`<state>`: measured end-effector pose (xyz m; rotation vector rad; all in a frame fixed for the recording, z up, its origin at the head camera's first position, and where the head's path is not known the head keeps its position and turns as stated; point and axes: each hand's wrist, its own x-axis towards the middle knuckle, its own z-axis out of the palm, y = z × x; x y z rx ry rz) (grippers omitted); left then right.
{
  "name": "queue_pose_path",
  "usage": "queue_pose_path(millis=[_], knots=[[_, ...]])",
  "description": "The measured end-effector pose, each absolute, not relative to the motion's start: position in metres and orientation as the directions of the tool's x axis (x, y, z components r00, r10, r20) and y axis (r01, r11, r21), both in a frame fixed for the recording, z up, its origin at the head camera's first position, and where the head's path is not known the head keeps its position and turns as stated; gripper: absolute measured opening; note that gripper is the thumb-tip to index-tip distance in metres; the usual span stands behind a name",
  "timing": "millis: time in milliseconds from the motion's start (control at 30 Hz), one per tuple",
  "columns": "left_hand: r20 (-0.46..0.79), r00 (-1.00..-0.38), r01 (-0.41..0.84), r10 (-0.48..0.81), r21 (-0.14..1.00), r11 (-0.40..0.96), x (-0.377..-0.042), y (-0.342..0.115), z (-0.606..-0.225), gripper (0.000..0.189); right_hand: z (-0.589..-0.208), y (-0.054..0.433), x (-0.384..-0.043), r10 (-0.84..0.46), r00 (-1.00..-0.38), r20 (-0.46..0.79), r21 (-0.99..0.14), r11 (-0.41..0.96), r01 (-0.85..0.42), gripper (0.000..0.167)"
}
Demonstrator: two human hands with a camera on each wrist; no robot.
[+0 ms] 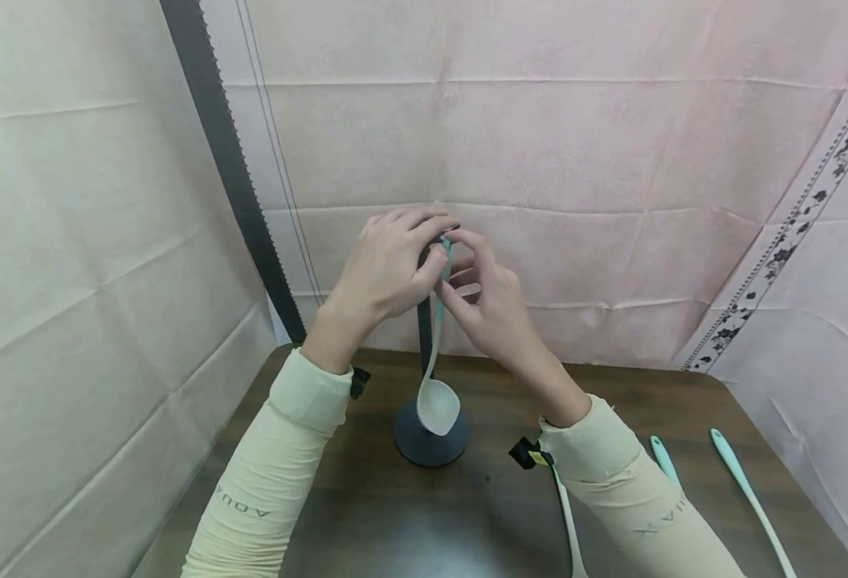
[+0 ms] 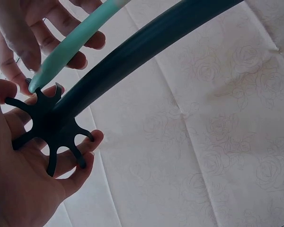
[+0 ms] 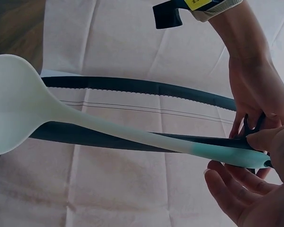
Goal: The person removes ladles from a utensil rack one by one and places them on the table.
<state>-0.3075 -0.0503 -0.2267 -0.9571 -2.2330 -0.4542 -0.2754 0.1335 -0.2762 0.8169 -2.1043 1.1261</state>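
Observation:
A dark utensil stand with a round base rises from the table, topped by a ring of hooks. My left hand holds the stand's top, its fingers behind and around the hooks. Beside it, my right hand pinches the mint end of a ladle's handle between thumb and fingers. The ladle has a cream bowl and hangs bowl-down alongside the pole, in front of the base in the head view. In the left wrist view, the handle tip is right at one hook.
On the brown table, a mint-and-cream utensil handle lies at the right. Another mint handle is partly hidden by my right sleeve, and a pale utensil lies by that forearm. Pale cloth hangs behind and at both sides.

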Motion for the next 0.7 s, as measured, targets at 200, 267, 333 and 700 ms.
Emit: queue_pose_path(millis=[200, 267, 333, 700], knots=[[0.687, -0.52, 0.731, 0.508, 0.05, 0.681, -0.3082, -0.0496, -0.2273, 0.051, -0.278, 0.1328, -0.279, -0.235, -0.585, 0.776, -0.443, 0.457, -0.771, 0.055], [0.683, -0.524, 0.726, 0.509, 0.045, 0.687, -0.3081, -0.0496, -0.2272, 0.051, -0.2785, 0.1325, -0.2794, -0.237, -0.572, 0.786, -0.429, 0.457, -0.779, 0.054], [0.682, -0.525, 0.725, 0.51, 0.044, 0.688, -0.3077, -0.0495, -0.227, 0.051, -0.279, 0.1322, -0.2794, -0.232, -0.565, 0.792, -0.428, 0.449, -0.784, 0.054], [0.688, -0.524, 0.724, 0.502, 0.049, 0.688, -0.3092, -0.0493, -0.2275, 0.052, -0.2803, 0.1342, -0.2812, -0.229, -0.542, 0.808, -0.405, 0.452, -0.795, 0.057]])
